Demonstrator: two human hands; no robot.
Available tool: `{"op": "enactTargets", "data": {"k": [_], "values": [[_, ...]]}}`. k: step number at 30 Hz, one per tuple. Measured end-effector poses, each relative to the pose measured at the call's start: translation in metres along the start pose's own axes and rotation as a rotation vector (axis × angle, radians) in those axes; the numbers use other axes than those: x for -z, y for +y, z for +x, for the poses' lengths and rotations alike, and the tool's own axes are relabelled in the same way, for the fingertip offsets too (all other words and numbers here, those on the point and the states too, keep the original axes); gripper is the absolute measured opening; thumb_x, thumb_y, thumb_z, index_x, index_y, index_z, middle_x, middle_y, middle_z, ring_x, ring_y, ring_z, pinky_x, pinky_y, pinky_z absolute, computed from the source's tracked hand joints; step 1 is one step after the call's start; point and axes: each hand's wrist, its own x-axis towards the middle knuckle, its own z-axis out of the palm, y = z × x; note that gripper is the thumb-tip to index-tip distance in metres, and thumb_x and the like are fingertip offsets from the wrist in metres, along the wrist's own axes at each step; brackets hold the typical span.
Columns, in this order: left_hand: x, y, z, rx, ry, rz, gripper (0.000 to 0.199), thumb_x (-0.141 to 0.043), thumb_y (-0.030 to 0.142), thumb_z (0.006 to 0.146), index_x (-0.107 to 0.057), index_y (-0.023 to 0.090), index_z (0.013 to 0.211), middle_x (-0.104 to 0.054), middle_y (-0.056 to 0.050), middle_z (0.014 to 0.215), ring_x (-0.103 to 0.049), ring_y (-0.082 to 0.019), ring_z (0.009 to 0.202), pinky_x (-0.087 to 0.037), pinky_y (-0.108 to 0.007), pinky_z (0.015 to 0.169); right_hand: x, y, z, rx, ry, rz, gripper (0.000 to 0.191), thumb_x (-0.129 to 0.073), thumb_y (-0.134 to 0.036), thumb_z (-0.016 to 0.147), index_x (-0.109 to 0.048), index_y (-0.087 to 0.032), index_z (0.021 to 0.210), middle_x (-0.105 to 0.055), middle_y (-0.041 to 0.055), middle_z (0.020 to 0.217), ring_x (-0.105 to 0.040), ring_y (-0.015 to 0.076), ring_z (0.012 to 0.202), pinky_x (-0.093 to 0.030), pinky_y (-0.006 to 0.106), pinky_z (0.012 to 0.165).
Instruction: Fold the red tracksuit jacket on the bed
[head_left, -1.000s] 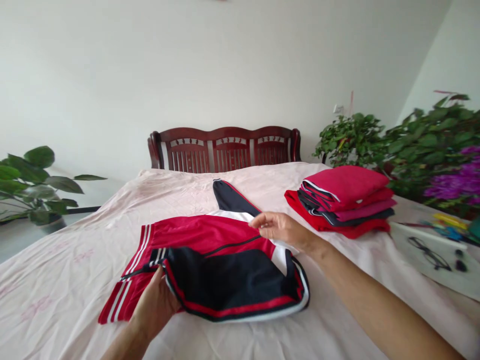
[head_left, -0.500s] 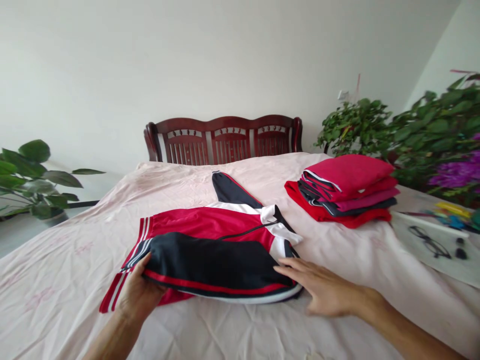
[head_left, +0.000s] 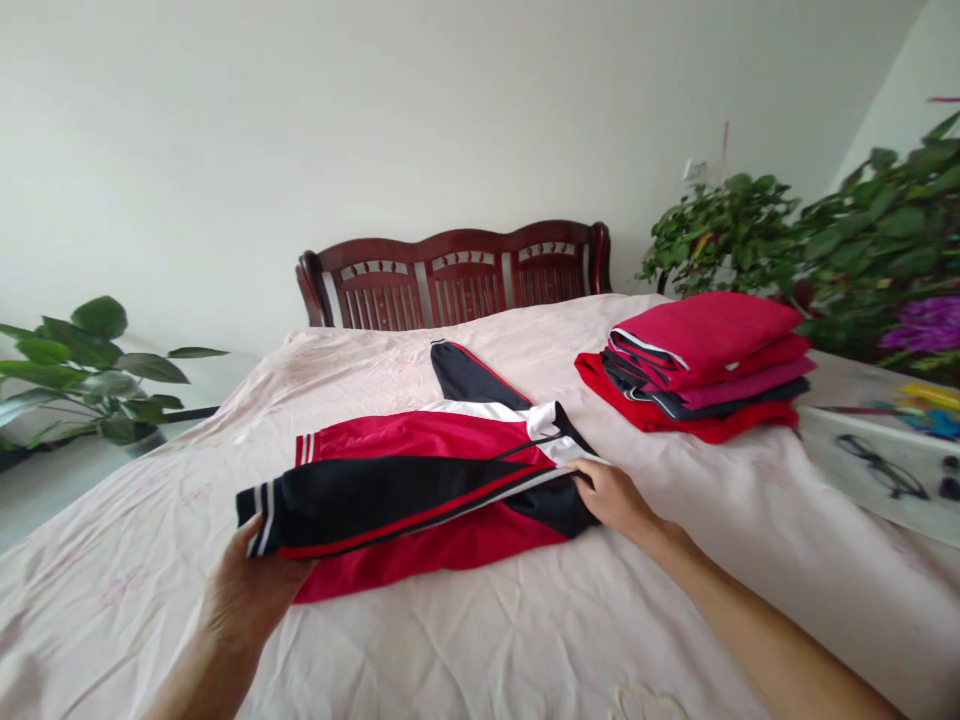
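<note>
A red, white and dark tracksuit jacket (head_left: 435,435) lies on the bed with its collar to the right. Its near dark sleeve (head_left: 375,495), edged with a red stripe, is laid across the front. My left hand (head_left: 259,580) grips this sleeve by the striped cuff end, thumb on top and fingers hidden beneath. At the shoulder, beside the white collar, my right hand (head_left: 611,495) pinches the sleeve's white-edged seam. The far dark sleeve (head_left: 476,375) stretches away toward the headboard, untouched.
Folded red and dark clothes (head_left: 705,340) are stacked on the bed (head_left: 450,660) to the right. Eyeglasses (head_left: 881,465) lie on a surface at far right. Potted plants (head_left: 720,235) stand on both sides, and a wooden headboard (head_left: 461,275) is behind.
My right hand has closed on the shoulder seam and moved up. The near sleeve is now lifted and straightened across the jacket, its cuff farther left; red cloth shows below it.
</note>
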Motion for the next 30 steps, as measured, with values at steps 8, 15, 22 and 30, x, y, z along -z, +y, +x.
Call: {"op": "enactTargets", "data": {"k": [8, 15, 22, 30], "values": [[0.044, 0.008, 0.023, -0.004, 0.095, 0.007, 0.035, -0.042, 0.023, 0.100, -0.065, 0.024, 0.126, -0.080, -0.004, 0.084, -0.077, -0.021, 0.076, -0.064, -0.035, 0.079, 0.022, -0.015, 0.007, 0.005, -0.173, -0.009, 0.036, -0.057, -0.014, 0.071, -0.073, -0.025, 0.102, -0.076, 0.0000, 0.097, -0.070, 0.0211, 0.090, -0.053, 0.029, 0.078], [0.037, 0.013, 0.008, 0.032, 0.265, 0.197, 0.030, -0.046, 0.014, 0.095, -0.072, 0.025, 0.105, -0.078, 0.001, 0.075, -0.074, -0.016, 0.065, -0.064, -0.029, 0.065, -0.003, -0.012, 0.004, -0.053, 0.089, -0.359, 0.037, -0.046, -0.010, 0.083, -0.067, -0.024, 0.111, -0.072, 0.0050, 0.115, -0.068, 0.0236, 0.098, -0.051, 0.032, 0.075], [0.048, 0.013, -0.006, 0.026, 0.302, 0.424, 0.014, -0.057, 0.006, 0.083, -0.066, 0.016, 0.080, -0.072, 0.000, 0.062, -0.067, -0.016, 0.047, -0.058, -0.025, 0.043, -0.001, -0.005, -0.004, 0.005, 0.048, -0.282, 0.038, -0.048, -0.010, 0.081, -0.066, -0.024, 0.112, -0.069, 0.0027, 0.117, -0.066, 0.0213, 0.104, -0.051, 0.029, 0.081], [0.060, 0.024, 0.004, -0.122, 0.279, 0.733, 0.019, -0.065, 0.006, 0.076, -0.066, 0.017, 0.091, -0.068, 0.002, 0.066, -0.062, -0.010, 0.049, -0.054, -0.018, 0.043, 0.008, -0.012, -0.008, 0.074, 0.026, -0.370, 0.048, -0.047, -0.004, 0.077, -0.068, -0.025, 0.116, -0.069, 0.0032, 0.111, -0.065, 0.0197, 0.098, -0.049, 0.027, 0.078]]}}
